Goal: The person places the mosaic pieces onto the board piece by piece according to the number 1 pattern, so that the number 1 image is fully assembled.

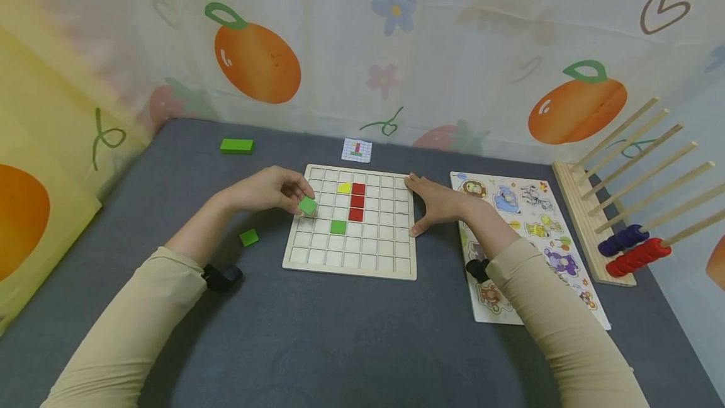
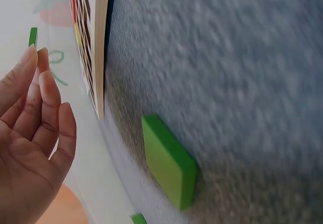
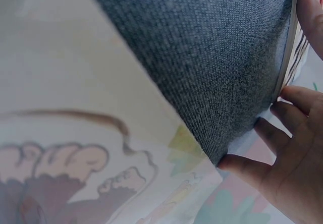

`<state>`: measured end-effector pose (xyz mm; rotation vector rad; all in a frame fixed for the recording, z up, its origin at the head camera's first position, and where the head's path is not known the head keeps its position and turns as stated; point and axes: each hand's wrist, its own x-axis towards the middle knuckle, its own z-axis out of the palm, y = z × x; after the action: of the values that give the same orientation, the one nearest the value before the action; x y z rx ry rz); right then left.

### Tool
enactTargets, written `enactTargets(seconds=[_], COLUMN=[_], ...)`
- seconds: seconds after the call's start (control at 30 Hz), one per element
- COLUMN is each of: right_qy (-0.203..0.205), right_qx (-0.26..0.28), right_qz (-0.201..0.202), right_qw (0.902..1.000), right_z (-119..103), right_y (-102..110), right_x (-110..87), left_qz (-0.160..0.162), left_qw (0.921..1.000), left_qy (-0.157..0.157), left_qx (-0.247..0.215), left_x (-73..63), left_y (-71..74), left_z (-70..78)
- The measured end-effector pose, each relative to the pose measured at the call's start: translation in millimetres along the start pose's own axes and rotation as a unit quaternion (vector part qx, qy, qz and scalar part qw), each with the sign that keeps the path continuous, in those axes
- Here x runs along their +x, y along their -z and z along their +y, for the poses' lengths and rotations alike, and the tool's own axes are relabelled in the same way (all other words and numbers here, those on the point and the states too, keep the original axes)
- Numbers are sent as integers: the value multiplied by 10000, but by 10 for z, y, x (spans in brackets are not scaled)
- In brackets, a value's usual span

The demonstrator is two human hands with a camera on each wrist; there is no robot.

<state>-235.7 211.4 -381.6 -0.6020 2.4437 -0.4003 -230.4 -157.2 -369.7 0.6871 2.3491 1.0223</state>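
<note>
My left hand [image 1: 270, 189] pinches a green square tile [image 1: 308, 206] between thumb and fingertip, over the left edge of a wooden grid board [image 1: 349, 271]. On the board lie a column of red tiles [image 1: 357, 201], a yellow piece [image 1: 343, 188] touching its upper left, and a green tile [image 1: 338, 226] at its lower left. My right hand [image 1: 438, 201] rests with spread fingers against the board's right edge; its thumb touches that edge lower down. Another green tile [image 2: 166, 166] lies on the table, left of the board, below my left hand.
Behind the board is a small pattern card [image 1: 357, 150]. A green block or stack of tiles [image 1: 236, 146] sits at the back left. To the right lie an animal picture board [image 1: 487, 313], under my right forearm, and a peg stand [image 1: 589, 222] with blue and red beads.
</note>
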Motion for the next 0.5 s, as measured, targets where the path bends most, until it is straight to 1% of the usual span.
enactTargets(seconds=[0.17, 0.3, 0.5], right_qy=[-17, -37, -40], right_qx=[-5, 8, 31], right_qz=[-6, -4, -18], right_qw=[10000, 10000, 10000], right_z=[1, -3, -7], right_y=[-2, 2, 4], right_x=[3, -3, -13], left_qz=[-72, -97, -71], left_qw=[10000, 9999, 9999], left_qy=[-50, -33, -132], left_qx=[-4, -29, -2], left_x=[51, 88, 148], left_y=[-49, -81, -157], left_z=[41, 70, 105])
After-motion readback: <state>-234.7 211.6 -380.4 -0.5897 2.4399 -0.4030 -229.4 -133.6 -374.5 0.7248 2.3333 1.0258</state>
